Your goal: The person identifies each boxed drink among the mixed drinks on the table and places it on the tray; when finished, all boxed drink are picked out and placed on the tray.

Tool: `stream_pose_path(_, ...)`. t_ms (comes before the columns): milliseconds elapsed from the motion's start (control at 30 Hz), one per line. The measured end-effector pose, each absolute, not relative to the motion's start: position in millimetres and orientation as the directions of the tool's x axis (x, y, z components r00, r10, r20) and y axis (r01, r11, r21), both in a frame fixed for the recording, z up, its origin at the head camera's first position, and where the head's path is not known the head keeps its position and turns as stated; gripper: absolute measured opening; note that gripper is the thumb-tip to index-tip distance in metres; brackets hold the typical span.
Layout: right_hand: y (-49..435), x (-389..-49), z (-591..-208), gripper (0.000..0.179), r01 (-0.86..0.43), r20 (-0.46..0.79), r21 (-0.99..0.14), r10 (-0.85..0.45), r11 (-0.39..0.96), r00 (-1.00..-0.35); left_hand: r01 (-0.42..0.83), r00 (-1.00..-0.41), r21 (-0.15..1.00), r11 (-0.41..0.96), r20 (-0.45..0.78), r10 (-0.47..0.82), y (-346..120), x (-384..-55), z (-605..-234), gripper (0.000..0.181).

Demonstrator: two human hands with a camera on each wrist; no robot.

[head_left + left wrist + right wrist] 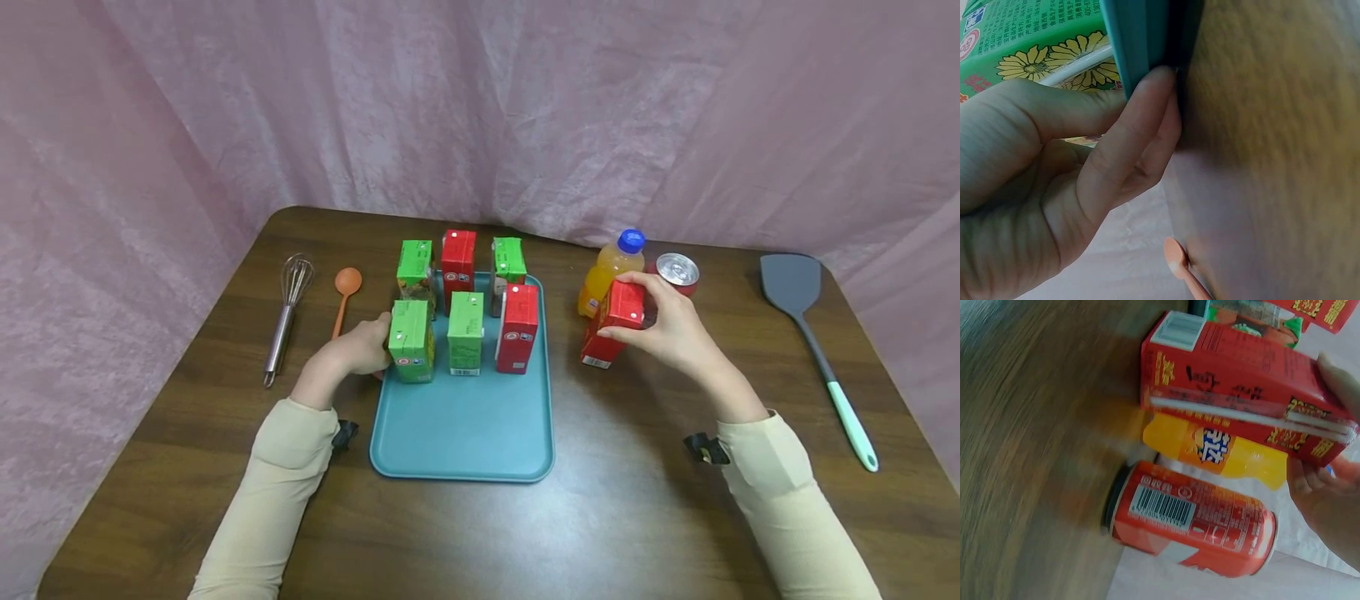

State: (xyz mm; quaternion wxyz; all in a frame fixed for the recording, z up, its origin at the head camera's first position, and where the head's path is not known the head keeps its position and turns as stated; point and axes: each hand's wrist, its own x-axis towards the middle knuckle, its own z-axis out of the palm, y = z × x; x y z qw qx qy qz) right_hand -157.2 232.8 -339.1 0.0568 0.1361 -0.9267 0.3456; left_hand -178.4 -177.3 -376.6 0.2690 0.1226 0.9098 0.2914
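At the left rim of a teal tray, my left hand pinches the edge; the left wrist view shows thumb and fingers round the tray's rim. Close beside that hand stands a green drink carton. My right hand grips a red drink carton by its upper end, right of the tray. This carton is slightly tilted, and its base appears just off the table in the right wrist view. Behind it are an orange soda bottle with a blue cap and a red can.
Several green and red cartons stand in two rows on the tray, including a red one at front right. A whisk and an orange spoon lie left. A grey spatula lies far right. A pink curtain hangs behind.
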Motion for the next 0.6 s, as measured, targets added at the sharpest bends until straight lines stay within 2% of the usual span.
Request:
stream_pose_path(200, 236.2, -154.6, -349.5, 0.078, -0.289, 0.160, -0.682, -0.248, 0.672, -0.955, 0.071, -0.827, 0.591, 0.803, -0.415, 0.378, -177.3, -178.2, -375.1, 0.059)
stream_pose_path(400, 231.4, -147.0, -349.6, 0.076, -0.339, 0.257, -0.666, -0.222, 0.664, -0.941, 0.082, -0.830, 0.592, 0.801, -0.404, 0.384, -177.9, -178.7, -376.7, 0.055)
stream_pose_path(600, 218.2, -124.5, -336.2, 0.074, -0.417, 0.333, -0.670, -0.254, 0.614, -0.908, 0.081, -0.824, 0.593, 0.801, -0.412, 0.388, -178.1, -179.2, -377.2, 0.062)
